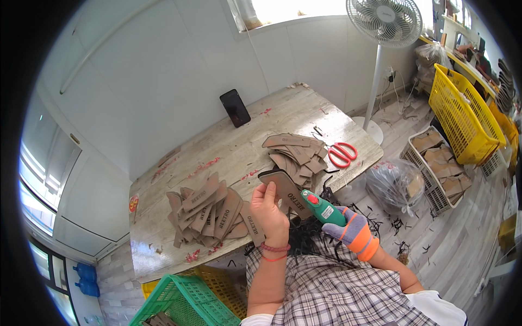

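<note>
Near the pale wood-grained bench's point(187, 157) four-o'clock edge, the bare left hand's point(270, 213) grip pinches a flat, curved brown panel point(286, 191) while the gloved right hand's point(354, 232) grip wraps a red-buttoned green power tool point(329, 213) at its four-o'clock side, apparently trimming, the next move likely calling for steady feeding.

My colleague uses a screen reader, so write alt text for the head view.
A person's bare left hand holds a tan piece while the gloved right hand holds a green handheld tool beside it. On the table are two piles of similar pieces, with red-handled scissors and a phone.
</note>
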Demonstrator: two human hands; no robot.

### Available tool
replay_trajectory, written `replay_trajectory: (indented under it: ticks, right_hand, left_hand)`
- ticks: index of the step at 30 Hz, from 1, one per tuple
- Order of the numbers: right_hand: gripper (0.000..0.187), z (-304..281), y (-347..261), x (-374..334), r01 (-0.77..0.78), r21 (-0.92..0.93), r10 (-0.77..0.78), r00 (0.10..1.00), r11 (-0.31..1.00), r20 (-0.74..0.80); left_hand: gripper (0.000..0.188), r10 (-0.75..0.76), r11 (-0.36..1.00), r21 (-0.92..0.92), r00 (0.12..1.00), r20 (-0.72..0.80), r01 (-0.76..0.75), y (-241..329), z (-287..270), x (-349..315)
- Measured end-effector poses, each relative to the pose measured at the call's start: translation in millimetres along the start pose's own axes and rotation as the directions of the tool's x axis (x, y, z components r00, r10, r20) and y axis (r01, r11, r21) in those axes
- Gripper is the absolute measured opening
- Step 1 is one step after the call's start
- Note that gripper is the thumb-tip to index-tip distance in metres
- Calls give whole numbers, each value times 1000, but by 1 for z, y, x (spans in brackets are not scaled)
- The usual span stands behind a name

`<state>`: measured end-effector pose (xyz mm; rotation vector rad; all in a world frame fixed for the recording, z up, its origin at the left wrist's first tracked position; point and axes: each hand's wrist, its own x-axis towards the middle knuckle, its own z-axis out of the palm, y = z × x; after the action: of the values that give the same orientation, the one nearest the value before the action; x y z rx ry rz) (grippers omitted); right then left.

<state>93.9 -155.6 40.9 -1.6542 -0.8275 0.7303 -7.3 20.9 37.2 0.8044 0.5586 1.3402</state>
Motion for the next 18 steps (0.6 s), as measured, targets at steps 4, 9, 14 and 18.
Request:
replay_trajectory:
  ticks: [4,9,14,18]
  right_hand:
    - [54,-3,1,0,-24,63,23,1000,998,8]
    - [52,-6,-3,0,-65,134,63,998,989,22]
    - [50,-10,-16,1,-120,181,112,992,976,54]
    - [51,-14,-18,2,-144,180,133,988,973,74]
  left_hand:
    - [4,-41,999,10,999,-1,41,-8,4,-6]
    - [3,-94,995,23,995,27,93,-8,7,-11]
    - [2,-98,994,63,992,77,93,-10,6,-17]
    - [3,-111,988,119,986,122,96,-9,2,-17]
